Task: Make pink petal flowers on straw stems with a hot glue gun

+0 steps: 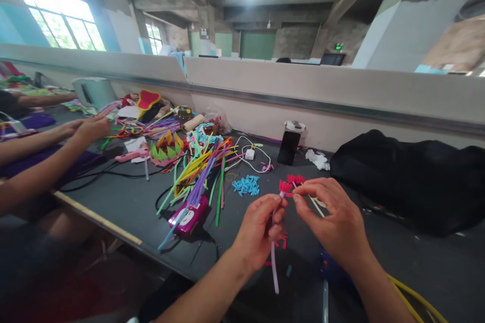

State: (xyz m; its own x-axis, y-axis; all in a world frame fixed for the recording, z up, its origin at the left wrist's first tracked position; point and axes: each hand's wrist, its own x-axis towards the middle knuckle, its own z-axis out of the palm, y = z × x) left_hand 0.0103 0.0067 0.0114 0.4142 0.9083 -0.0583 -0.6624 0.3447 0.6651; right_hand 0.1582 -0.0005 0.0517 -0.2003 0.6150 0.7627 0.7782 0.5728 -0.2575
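My left hand (261,227) is closed round a pale lilac pipe cleaner stem (275,272), its lower end hanging below the fist. Small red pieces form a flower head (284,186) at the stem's top. Beside it, my right hand (333,222) pinches a small red piece (289,195) between thumb and fingertips, close to the flower. Behind lie more red pieces (295,179) and a pale stick. A few red bits (284,241) show on the table under my hands. Under my right wrist is a blue tool (329,264), mostly hidden, with a clear rod at its end.
Colourful pipe cleaners (200,176) lie across a purple box (189,217), left of some blue pieces (246,185). Farther back are a white charger (249,154) and a dark cup (291,142). A black bag (409,181) fills the right. Another person's hands (87,128) work at left.
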